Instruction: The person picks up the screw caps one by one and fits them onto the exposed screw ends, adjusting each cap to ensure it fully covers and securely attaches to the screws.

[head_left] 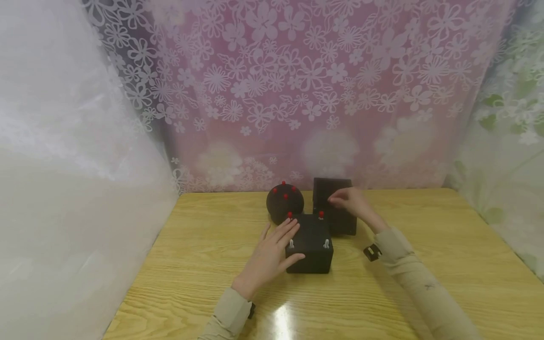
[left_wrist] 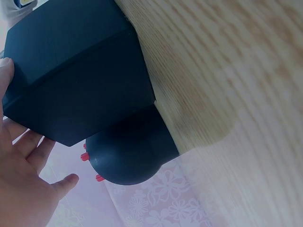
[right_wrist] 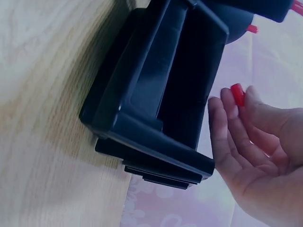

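A black box stands on the table, with two small red caps at the far corners of its top and two bare metal studs at the near corners. My left hand rests along its left side, fingers stretched over the top and thumb at the near face. Over a black open-topped bin behind the box is my right hand. Thumb and fingertips of that hand pinch a small red cap, which shows in the right wrist view beside the bin's rim.
Behind the box, to the left of the bin, sits a black rounded piece with several red caps on it. The wooden table meets a pink flowered curtain at the back, and pale sheets hang on both sides.
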`<action>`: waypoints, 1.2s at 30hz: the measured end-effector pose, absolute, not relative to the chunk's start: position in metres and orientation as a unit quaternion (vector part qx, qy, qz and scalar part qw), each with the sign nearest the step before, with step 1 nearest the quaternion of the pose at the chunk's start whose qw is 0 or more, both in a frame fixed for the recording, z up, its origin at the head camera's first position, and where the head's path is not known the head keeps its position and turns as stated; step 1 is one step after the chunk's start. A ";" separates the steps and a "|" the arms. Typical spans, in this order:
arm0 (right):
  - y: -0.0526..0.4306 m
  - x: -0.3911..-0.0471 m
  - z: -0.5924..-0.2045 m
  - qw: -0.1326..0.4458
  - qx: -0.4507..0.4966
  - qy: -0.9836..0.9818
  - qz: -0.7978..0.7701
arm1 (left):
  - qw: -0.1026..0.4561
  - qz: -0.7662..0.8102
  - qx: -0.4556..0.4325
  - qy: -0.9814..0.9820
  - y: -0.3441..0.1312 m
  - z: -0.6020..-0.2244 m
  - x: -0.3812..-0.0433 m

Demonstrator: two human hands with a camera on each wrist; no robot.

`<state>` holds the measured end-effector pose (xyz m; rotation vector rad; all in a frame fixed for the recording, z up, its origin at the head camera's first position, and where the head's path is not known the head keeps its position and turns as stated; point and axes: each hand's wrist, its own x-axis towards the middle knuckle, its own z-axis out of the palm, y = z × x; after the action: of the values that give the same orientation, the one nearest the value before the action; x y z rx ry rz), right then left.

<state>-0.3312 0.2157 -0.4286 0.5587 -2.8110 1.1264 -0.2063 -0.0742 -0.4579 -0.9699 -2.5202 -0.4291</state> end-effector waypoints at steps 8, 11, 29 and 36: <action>0.214 -0.317 -0.425 0.040 0.153 -0.863 0.479 | 0.217 -0.158 -0.351 -0.897 -0.074 -0.458 -0.207; 0.212 -0.309 -0.419 0.039 0.147 -0.849 0.506 | 0.211 -0.157 -0.349 -0.899 -0.074 -0.459 -0.207; 0.196 -0.271 -0.396 0.059 0.162 -0.827 0.535 | 0.216 -0.151 -0.349 -0.899 -0.074 -0.458 -0.207; 0.185 -0.258 -0.389 0.060 0.189 -0.819 0.538 | 0.211 -0.147 -0.350 -0.901 -0.074 -0.457 -0.207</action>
<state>-0.2580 0.1851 -0.3889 0.5730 -2.4802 1.6296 -0.2066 -0.0736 -0.4565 -0.9727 -2.5029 -0.4083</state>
